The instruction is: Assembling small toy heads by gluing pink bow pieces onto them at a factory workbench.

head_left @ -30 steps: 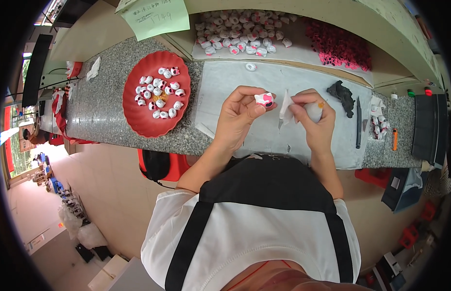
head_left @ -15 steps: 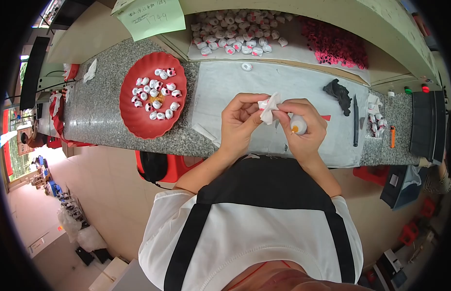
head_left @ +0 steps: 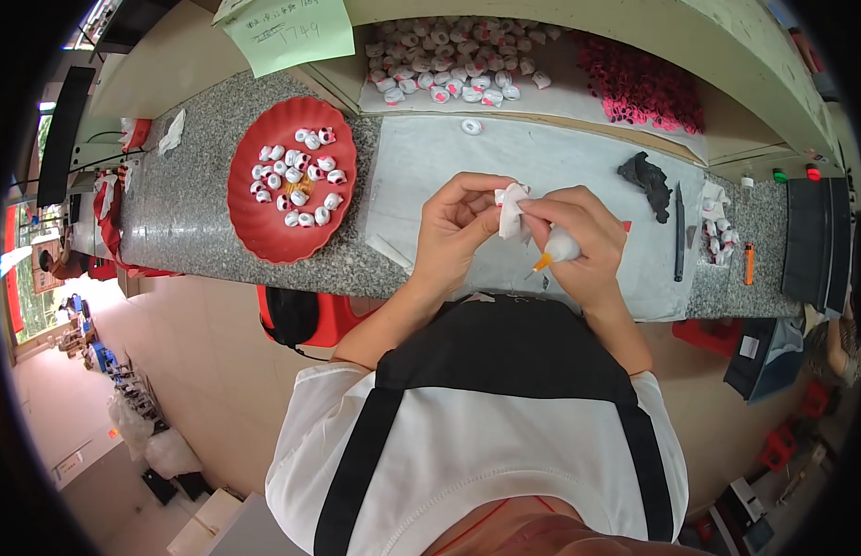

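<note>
Over the white work sheet (head_left: 421,176), my left hand (head_left: 449,232) pinches a small white figure between thumb and fingertips. It is mostly covered by a crumpled white tissue (head_left: 512,213). My right hand (head_left: 592,246) presses the tissue with its thumb and forefinger. Tucked in the same palm is a small white squeeze bottle (head_left: 562,245); its orange, needle-like tip points down and left. Beyond both hands, a white ring-shaped piece (head_left: 471,127) lies on the sheet. The red scalloped plate (head_left: 250,218) to the left holds several small white, pink and black figures (head_left: 299,159).
A shelf at the back carries many white pieces (head_left: 439,69) and a pile of pink parts (head_left: 639,88). To the right lie a crumpled black cloth (head_left: 645,181), a dark pen-like tool (head_left: 678,236) and an orange lighter (head_left: 749,264). A red stool (head_left: 333,320) stands below the counter.
The bottle in my right hand has tipped so its orange tip now points down and left. The tissue has been folded more closely over the white figure; the right fingers moved slightly left.
</note>
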Available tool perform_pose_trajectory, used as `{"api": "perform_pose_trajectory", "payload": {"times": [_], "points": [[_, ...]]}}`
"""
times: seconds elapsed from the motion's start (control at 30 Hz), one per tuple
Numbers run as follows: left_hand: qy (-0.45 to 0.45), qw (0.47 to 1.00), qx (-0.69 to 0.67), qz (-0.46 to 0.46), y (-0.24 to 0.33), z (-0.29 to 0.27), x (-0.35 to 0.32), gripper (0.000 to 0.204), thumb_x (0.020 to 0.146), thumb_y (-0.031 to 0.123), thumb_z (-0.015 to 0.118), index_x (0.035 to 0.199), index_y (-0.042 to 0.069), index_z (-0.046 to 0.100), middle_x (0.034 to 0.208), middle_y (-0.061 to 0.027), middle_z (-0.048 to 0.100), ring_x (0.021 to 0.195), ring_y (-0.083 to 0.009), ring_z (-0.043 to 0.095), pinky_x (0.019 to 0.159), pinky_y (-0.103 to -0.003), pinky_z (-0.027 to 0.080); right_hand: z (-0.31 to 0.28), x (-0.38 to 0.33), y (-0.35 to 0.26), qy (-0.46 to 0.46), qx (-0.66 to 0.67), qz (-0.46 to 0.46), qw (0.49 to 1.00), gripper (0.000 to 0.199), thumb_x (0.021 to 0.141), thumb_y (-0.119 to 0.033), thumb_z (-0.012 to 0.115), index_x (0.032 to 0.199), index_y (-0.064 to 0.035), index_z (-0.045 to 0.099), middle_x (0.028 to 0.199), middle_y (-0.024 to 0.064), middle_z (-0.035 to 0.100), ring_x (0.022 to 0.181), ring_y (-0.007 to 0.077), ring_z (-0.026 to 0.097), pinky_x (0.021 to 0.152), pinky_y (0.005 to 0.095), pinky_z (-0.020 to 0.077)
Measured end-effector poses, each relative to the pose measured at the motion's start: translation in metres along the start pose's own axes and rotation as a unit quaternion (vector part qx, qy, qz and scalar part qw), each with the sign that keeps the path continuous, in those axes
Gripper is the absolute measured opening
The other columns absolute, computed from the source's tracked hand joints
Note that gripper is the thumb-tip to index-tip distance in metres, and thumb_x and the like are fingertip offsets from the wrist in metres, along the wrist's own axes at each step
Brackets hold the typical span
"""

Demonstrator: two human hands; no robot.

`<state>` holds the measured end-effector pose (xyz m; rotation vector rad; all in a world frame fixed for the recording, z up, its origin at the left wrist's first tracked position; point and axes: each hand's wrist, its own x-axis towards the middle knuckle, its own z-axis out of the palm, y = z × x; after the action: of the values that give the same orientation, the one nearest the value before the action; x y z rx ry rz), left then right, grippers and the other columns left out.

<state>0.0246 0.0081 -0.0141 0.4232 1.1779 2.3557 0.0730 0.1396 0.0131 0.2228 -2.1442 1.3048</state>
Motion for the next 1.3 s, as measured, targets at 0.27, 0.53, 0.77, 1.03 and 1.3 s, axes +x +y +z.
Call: {"api": "perform_pose_trajectory", "payload": {"times": [0.27, 0.53, 0.77, 1.03, 1.3], "points": [[-0.013, 0.998, 0.006, -0.067, 0.003, -0.003, 0.002, 0.024, 0.073, 0.003, 0.054, 0.097, 0.001, 0.048, 0.091, -0.0087, 0.054, 0.088, -0.0123, 0.05, 0.077, -0.023, 0.039, -0.028, -0.001, 0.006, -0.008, -0.149, 0.113, 0.982, 0.028, 0.061, 0.003, 0.06, 0.088, -0.0027, 0.057, 0.066, 0.005, 0.049, 0.065, 0.0139, 0.048, 0.057, 0.0219, 0.0374], [-0.06, 0.997, 0.02, -0.052, 0.0, 0.003, 0.0, 0.021, 0.074, 0.004, 0.054, 0.094, 0.001, 0.049, 0.096, -0.011, 0.053, 0.092, -0.0148, 0.049, 0.082, -0.028, 0.037, -0.007, -0.011, 0.004, -0.055, 0.298, 0.315, 0.899, 0.024, 0.066, -0.002, 0.062, 0.089, -0.0004, 0.055, 0.069, 0.0013, 0.052, 0.059, 0.0047, 0.044, 0.052, 0.0164, 0.0339], [0.011, 0.974, 0.214, 0.07, 0.002, -0.013, -0.011, 0.02, 0.073, 0.004, 0.055, 0.092, 0.0, 0.051, 0.09, -0.0083, 0.053, 0.087, -0.0152, 0.048, 0.078, -0.027, 0.036, 0.011, -0.012, 0.014, -0.07, 0.332, 0.342, 0.876, 0.024, 0.065, 0.0, 0.06, 0.088, 0.0009, 0.053, 0.066, 0.0028, 0.049, 0.05, 0.006, 0.041, 0.042, 0.0171, 0.0321], [0.305, 0.59, 0.708, 0.241, 0.054, -0.112, 0.002, 0.026, 0.067, 0.005, 0.059, 0.093, 0.007, 0.056, 0.093, -0.0116, 0.046, 0.084, -0.0212, 0.045, 0.07, -0.028, 0.037, -0.006, -0.017, 0.035, 0.023, 0.235, 0.33, 0.914, 0.048, 0.063, 0.001, 0.054, 0.107, -0.0049, 0.035, 0.084, 0.0045, 0.044, 0.058, 0.0063, 0.039, 0.04, 0.0159, 0.0304], [0.076, 0.734, 0.664, 0.124, -0.021, -0.074, 0.07, 0.021, 0.069, 0.005, 0.058, 0.089, 0.007, 0.056, 0.082, -0.0091, 0.053, 0.07, -0.0203, 0.052, 0.059, -0.027, 0.043, -0.013, -0.018, 0.023, -0.031, 0.322, 0.305, 0.896, 0.031, 0.07, -0.006, 0.045, 0.099, -0.004, 0.034, 0.092, 0.0095, 0.04, 0.071, 0.0147, 0.046, 0.044, 0.023, 0.0429]]}}
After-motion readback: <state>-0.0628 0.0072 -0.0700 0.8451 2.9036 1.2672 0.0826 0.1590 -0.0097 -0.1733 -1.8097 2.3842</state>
